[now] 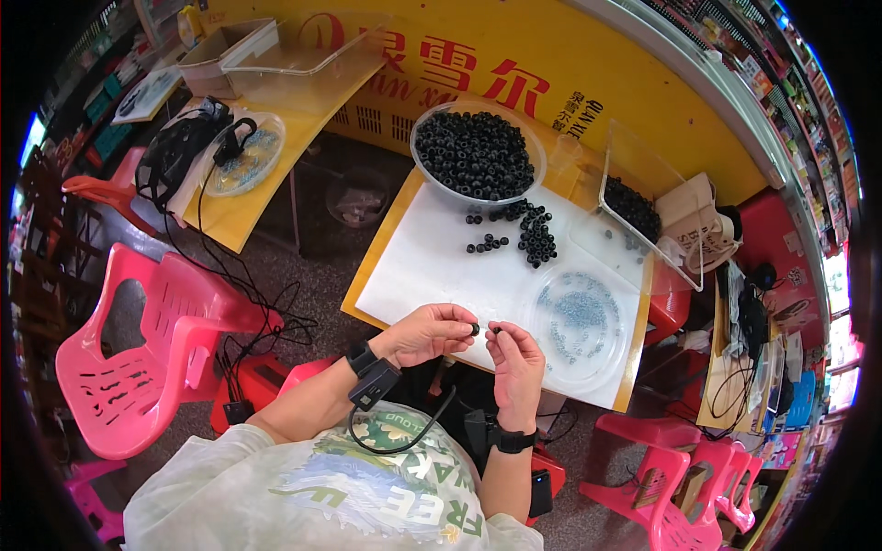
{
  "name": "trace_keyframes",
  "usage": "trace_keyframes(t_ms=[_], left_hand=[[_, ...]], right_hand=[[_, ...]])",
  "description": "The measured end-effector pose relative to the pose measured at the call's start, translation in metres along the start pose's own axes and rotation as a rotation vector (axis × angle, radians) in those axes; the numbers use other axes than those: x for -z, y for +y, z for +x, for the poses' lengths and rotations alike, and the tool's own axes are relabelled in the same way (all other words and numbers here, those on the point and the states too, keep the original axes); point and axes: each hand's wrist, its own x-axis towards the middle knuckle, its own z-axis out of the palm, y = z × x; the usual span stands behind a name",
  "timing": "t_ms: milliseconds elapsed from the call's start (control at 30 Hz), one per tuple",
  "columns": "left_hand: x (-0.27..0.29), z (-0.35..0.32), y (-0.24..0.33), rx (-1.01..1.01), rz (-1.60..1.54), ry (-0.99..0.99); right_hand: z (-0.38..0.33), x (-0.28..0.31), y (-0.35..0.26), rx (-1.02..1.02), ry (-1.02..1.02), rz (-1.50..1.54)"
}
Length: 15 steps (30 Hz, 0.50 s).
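My left hand (424,334) pinches a small black round piece (474,329) between thumb and fingertips, above the table's near edge. Just right of it, my right hand (516,360) is closed at the fingertips on a small dark piece (497,331), too small to name; a little space separates the two pieces. Loose black ring-like pieces (537,235) lie on the white tabletop (423,266) beyond my hands. A clear bowl (540,163) heaped with the same black pieces stands at the back. Right of my right hand, a clear round tray (621,358) holds many tiny bluish pieces.
A clear rectangular bin (691,248) with more black pieces stands at the back right. On a side table at left are a black bag (175,151) and another round tray (268,163). Pink chairs (119,386) and black cables (243,321) crowd the floor.
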Motion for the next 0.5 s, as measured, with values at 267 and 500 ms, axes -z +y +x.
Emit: trace_keyframes(t_ms=[267,500], left_hand=[[-0.005,0.002,0.002,-0.004,0.004,-0.011],[-0.014,0.004,0.010,-0.038,0.084,0.013]], right_hand=[[-0.004,-0.006,-0.012,0.060,0.078,-0.058],[-0.008,-0.011,-0.014,0.096,0.065,-0.208]])
